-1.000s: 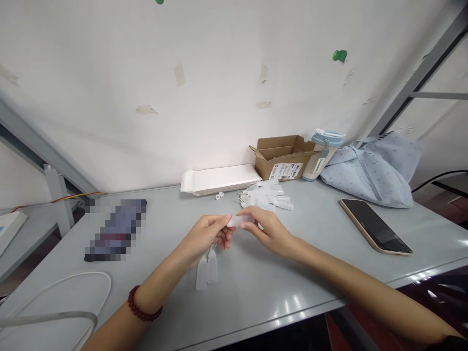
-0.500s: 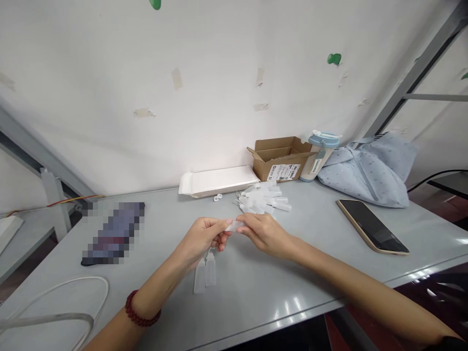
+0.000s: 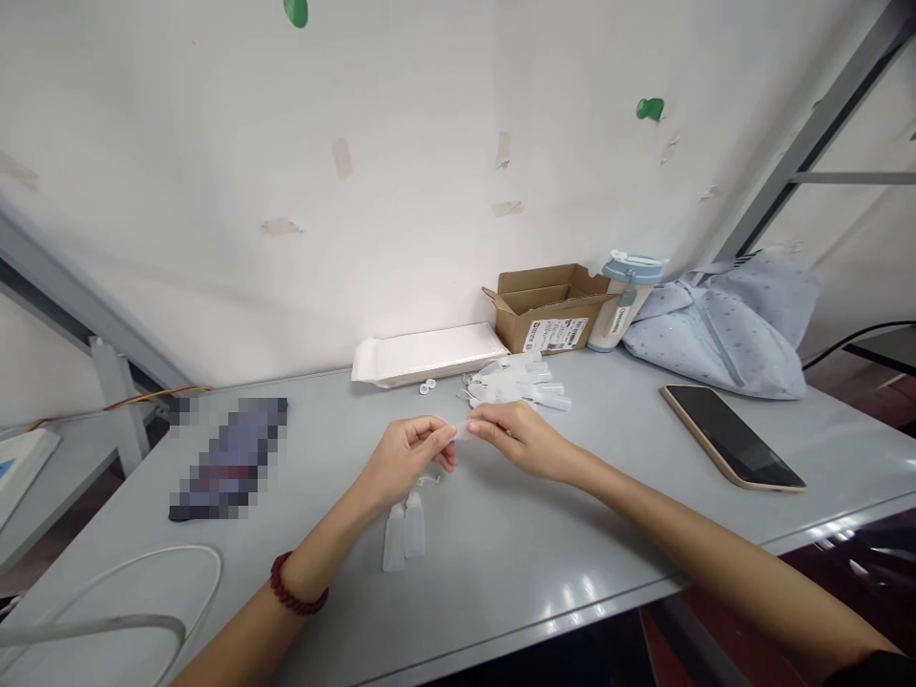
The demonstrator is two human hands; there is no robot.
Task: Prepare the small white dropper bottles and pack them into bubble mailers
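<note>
My left hand (image 3: 411, 458) is closed, its thumb and fingertips pinching a small translucent white plastic piece (image 3: 460, 432). Opposite it, the closed fingertips of my right hand (image 3: 522, 441) grip the other end of this piece. Most of the piece is covered by fingers. Below my left hand are two flat translucent plastic tags, a left one (image 3: 394, 544) and a right one (image 3: 414, 530), with a thin white loop or clip at their tops. Just beyond my hands lies a pile of similar translucent tags (image 3: 515, 384) with small metal rings or hooks.
Two small white round pieces (image 3: 427, 386) lie before a long white box (image 3: 429, 353). Behind the pile stand an open cardboard box (image 3: 551, 310) and a blue-lidded cup (image 3: 621, 301). A phone (image 3: 730, 437) and a light-blue fabric bag (image 3: 722, 334) are right; a white cable (image 3: 207, 563) is left.
My hands have come slightly closer together, and less of the small piece shows between the fingertips. More of the white loop above the two tags shows. The view has shifted slightly.
</note>
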